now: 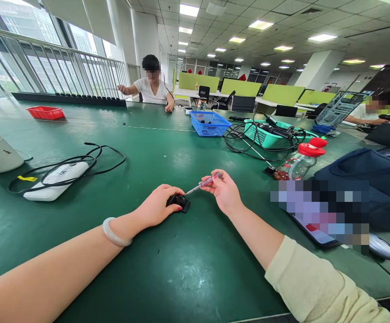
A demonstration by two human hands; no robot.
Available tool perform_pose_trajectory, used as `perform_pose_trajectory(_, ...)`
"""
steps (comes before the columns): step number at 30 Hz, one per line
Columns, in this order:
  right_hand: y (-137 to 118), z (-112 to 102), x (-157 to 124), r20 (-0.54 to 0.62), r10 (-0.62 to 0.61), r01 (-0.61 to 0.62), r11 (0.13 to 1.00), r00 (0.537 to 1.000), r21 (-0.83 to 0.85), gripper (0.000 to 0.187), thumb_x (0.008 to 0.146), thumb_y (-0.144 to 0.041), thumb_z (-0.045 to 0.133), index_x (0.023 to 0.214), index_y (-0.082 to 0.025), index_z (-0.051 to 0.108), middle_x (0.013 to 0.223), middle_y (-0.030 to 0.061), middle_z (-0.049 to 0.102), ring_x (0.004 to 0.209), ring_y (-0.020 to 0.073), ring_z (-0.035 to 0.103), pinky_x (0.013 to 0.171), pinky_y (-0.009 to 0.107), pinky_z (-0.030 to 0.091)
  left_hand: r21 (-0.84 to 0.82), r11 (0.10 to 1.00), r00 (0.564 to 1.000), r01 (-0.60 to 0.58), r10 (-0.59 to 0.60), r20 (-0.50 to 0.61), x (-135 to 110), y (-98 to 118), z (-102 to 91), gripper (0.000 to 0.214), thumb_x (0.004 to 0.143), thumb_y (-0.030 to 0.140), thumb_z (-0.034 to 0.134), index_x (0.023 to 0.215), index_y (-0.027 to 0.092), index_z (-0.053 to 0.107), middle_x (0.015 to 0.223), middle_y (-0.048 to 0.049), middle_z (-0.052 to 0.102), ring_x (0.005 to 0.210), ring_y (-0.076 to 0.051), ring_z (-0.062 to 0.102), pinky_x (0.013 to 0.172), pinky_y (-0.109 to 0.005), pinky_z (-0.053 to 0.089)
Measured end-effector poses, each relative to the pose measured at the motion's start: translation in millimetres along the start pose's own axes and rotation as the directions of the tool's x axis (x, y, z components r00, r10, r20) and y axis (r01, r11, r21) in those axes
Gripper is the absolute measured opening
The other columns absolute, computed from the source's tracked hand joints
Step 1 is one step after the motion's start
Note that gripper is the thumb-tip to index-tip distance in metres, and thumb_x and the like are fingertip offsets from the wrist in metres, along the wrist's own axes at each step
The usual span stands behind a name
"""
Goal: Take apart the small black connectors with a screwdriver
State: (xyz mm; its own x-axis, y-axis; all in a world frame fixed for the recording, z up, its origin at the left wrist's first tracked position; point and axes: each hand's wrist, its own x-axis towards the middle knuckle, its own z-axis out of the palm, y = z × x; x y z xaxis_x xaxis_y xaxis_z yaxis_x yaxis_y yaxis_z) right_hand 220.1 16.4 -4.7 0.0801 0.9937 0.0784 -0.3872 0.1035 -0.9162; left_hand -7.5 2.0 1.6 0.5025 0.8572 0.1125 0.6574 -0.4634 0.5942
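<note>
My left hand (159, 204), with a pale bangle (116, 232) on its wrist, is closed round a small black plastic part (181, 202) resting on the green table (178, 269). Its exact kind I cannot make out, as the fingers cover much of it. In my right hand (227, 193) is a slim screwdriver (209, 180) with a clear purplish handle. The shaft slants down to the left, and its tip is at the black part's upper right edge; whether it touches, I cannot tell.
A white power bank (58, 179) with a black cable lies left. Blue (211, 124) and green (265, 134) baskets stand ahead, cables spilling out. On the right are a red-lidded jar (299, 159), a tablet-like device (316, 229) and a dark bag (366, 179). A person (153, 87) sits opposite.
</note>
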Motion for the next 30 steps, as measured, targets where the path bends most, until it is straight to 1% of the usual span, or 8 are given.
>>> perform_pose_trajectory(5, -2.3, 0.8, 0.1, -0.028, -0.006, 0.006, 1.0, 1.0, 0.004, 0.033, 0.07, -0.04, 0.079, 0.081, -0.022, 0.054, 0.072, -0.0006, 0.072, 0.069, 0.0149, 0.07, 0.066, 0.03, 0.06, 0.007, 1.0, 1.0, 0.008, -0.008, 0.006, 0.1, 2.6, -1.0, 0.034, 0.082, 0.032, 0.062, 0.115, 0.028, 0.063, 0.114, -0.004, 0.066, 0.116, -0.026, 0.053, 0.106, -0.044, 0.045)
perform_pose_trajectory(9, -1.5, 0.8, 1.1, -0.014, 0.047, -0.047, 0.999, 0.999, 0.001, 0.033, 0.07, -0.038, 0.08, 0.08, -0.022, 0.053, 0.072, 0.0, 0.072, 0.069, 0.015, 0.07, 0.067, 0.029, 0.06, 0.01, 1.0, 1.0, 0.002, -0.003, 0.012, 0.1, 3.3, -0.9, 0.034, 0.082, 0.032, 0.061, 0.116, 0.028, 0.063, 0.113, -0.0044, 0.066, 0.115, -0.026, 0.054, 0.105, -0.044, 0.045)
perform_pose_trajectory(13, -0.8, 0.8, 1.3, -0.01, 0.091, -0.091, 0.996, 0.996, -0.007, 0.029, 0.072, -0.034, 0.077, 0.08, -0.022, 0.051, 0.072, 0.001, 0.073, 0.069, 0.0157, 0.07, 0.068, 0.031, 0.06, 0.003, 1.0, 1.0, 0.011, -0.011, 0.012, 0.9, 1.3, 0.0, 0.034, 0.082, 0.035, 0.062, 0.115, 0.028, 0.063, 0.113, -0.0041, 0.066, 0.116, -0.026, 0.052, 0.105, -0.045, 0.045)
perform_pose_trajectory(17, -2.1, 1.4, 1.4, -0.039, 0.083, -0.082, 0.996, 0.996, 0.025, 0.023, 0.074, -0.028, 0.071, 0.082, -0.022, 0.051, 0.071, 0.0011, 0.073, 0.068, 0.0158, 0.071, 0.067, 0.031, 0.06, 0.01, 1.0, 1.0, 0.0, 0.0, 0.009, 0.7, -1.6, 1.0, 0.033, 0.082, 0.036, 0.062, 0.114, 0.029, 0.064, 0.111, -0.0044, 0.066, 0.113, -0.026, 0.054, 0.103, -0.044, 0.046)
perform_pose_trajectory(20, -3.0, 1.2, 2.0, -0.045, 0.086, -0.084, 0.996, 0.995, 0.036, 0.022, 0.073, -0.026, 0.07, 0.082, -0.021, 0.051, 0.07, 0.0018, 0.073, 0.068, 0.0163, 0.071, 0.067, 0.031, 0.06, 0.008, 1.0, 1.0, -0.009, 0.009, 0.001, 0.4, -2.4, 1.3, 0.033, 0.082, 0.037, 0.062, 0.114, 0.029, 0.065, 0.111, -0.005, 0.066, 0.111, -0.026, 0.055, 0.101, -0.043, 0.047)
perform_pose_trajectory(23, -2.4, -0.3, 3.3, -0.045, 0.077, -0.076, 0.997, 0.996, 0.021, 0.024, 0.073, -0.03, 0.072, 0.082, -0.021, 0.051, 0.07, 0.0013, 0.073, 0.066, 0.0154, 0.07, 0.066, 0.03, 0.06, 0.012, 1.0, 1.0, -0.009, 0.009, 0.003, 0.2, -1.3, 1.0, 0.031, 0.082, 0.037, 0.062, 0.112, 0.029, 0.065, 0.11, -0.0048, 0.066, 0.111, -0.026, 0.056, 0.101, -0.043, 0.047)
perform_pose_trajectory(26, -0.7, -1.6, 3.8, -0.05, 0.043, -0.044, 0.999, 0.998, -0.019, 0.03, 0.072, -0.037, 0.075, 0.082, -0.022, 0.051, 0.067, -0.0003, 0.071, 0.061, 0.014, 0.069, 0.061, 0.028, 0.059, 0.012, 1.0, 1.0, -0.011, 0.011, 0.005, -0.1, 0.0, 0.6, 0.031, 0.083, 0.036, 0.062, 0.112, 0.029, 0.065, 0.11, -0.0044, 0.066, 0.11, -0.025, 0.056, 0.101, -0.043, 0.047)
perform_pose_trajectory(30, 0.6, -0.4, 0.8, 0.041, -0.015, 0.019, 0.994, 0.999, -0.109, 0.037, 0.07, -0.046, 0.077, 0.084, -0.022, 0.053, 0.068, -0.0016, 0.071, 0.059, 0.0134, 0.068, 0.057, 0.027, 0.058, 0.01, 1.0, 1.0, -0.017, 0.017, 0.005, 0.2, -0.1, 0.6, 0.031, 0.083, 0.035, 0.062, 0.113, 0.029, 0.064, 0.111, -0.0039, 0.066, 0.111, -0.025, 0.055, 0.101, -0.042, 0.047)
